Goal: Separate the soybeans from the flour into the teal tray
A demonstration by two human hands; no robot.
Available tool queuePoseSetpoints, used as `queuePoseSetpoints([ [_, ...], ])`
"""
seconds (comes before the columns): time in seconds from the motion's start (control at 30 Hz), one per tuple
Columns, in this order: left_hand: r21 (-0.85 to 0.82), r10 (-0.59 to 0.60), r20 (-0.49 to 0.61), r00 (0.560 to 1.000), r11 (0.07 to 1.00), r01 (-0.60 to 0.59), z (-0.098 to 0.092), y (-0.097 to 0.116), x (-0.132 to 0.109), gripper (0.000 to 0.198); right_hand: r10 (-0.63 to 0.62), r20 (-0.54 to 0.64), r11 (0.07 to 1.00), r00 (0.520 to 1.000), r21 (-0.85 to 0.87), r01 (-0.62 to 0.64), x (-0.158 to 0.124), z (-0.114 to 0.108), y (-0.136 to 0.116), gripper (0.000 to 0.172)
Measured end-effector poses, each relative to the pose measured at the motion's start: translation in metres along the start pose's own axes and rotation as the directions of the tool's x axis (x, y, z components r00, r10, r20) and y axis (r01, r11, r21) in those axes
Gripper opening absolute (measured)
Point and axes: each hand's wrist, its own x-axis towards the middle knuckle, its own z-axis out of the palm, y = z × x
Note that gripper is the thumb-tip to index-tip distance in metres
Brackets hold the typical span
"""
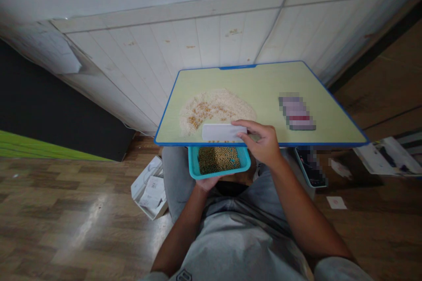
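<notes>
In my right hand [260, 138] is a white rectangular card-like piece [219, 132], pinched at its right end and standing near the table's front edge. Behind it on the table lies a spread of pale rice-like grains [227, 101] with yellow beans or kernels [198, 116] mixed in. My left hand [208, 182] holds up a turquoise tray [219, 173] from below, just under that front edge; most of its fingers are hidden beneath. Inside the tray are dark green beans [206, 160] at left and yellowish beans [226, 158] at right. A few yellow pieces lie along the edge by the card.
The small table [273, 79] has a pale green top and blue rim. A blurred-out flat object [298, 114] lies on its right side. A phone [311, 167] rests by my right thigh. An open white box [150, 189] stands on the floor at left; a white wall rises behind.
</notes>
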Motion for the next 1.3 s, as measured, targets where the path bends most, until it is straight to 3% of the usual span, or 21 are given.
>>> queuePoseSetpoints([
  [0.33, -0.026, -0.009, 0.011, 1.000, 1.000, 0.009, -0.025, 0.002, 0.003, 0.077, 0.002, -0.028, 1.000, 1.000, 0.019, -0.002, -0.003, 0.005, -0.005, 0.034],
  [0.5, -0.013, -0.005, 0.000, 1.000, 1.000, 0.005, -0.019, 0.001, 0.003, 0.077, -0.007, -0.060, 1.000, 0.998, -0.008, 0.006, 0.003, 0.012, -0.006, 0.037],
  [0.77, -0.039, 0.011, -0.025, 1.000, 0.999, -0.012, -0.016, 0.000, 0.002, 0.076, 0.013, -0.017, 1.000, 1.000, -0.002, -0.013, 0.014, 0.024, -0.005, 0.041],
  [0.97, -0.036, 0.035, -0.011, 0.999, 0.999, -0.035, -0.016, -0.001, 0.001, 0.075, 0.020, -0.096, 0.999, 0.995, -0.032, -0.023, 0.020, 0.027, 0.008, 0.047],
  [1.3, -0.029, 0.003, 0.004, 1.000, 1.000, -0.002, -0.036, 0.002, 0.002, 0.076, 0.036, -0.182, 0.996, 0.983, -0.074, -0.050, 0.029, 0.024, 0.021, 0.050],
])
